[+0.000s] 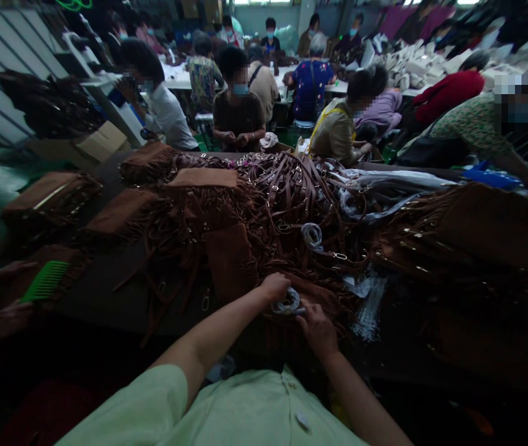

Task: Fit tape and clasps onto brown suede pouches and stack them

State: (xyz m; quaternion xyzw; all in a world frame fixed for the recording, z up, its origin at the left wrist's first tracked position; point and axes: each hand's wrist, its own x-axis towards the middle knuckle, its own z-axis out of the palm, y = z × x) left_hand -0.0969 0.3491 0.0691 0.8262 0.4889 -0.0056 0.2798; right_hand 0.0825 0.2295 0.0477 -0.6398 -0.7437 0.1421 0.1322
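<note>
A small roll wrapped in clear plastic [288, 301], which looks like a coiled strap, is between my two hands. My left hand [275, 287] is closed at the roll's upper left side. From the lower right, my right hand [318, 329] pinches the loose end of the roll. Beneath them lies a brown fringed suede bag [322, 290], partly covered by my hands. Another plastic-wrapped coil [312, 236] with a metal clasp rests on the pile just beyond. Clear plastic strips [370, 308] lie to the right of my right hand.
Brown straps with metal buckles [292, 186] are heaped ahead. Fringed bags [231, 254] are piled to the left, with a larger stack [487, 226] at right. A co-worker's hand at far left holds a green comb [46, 280]. Several people sit across the table.
</note>
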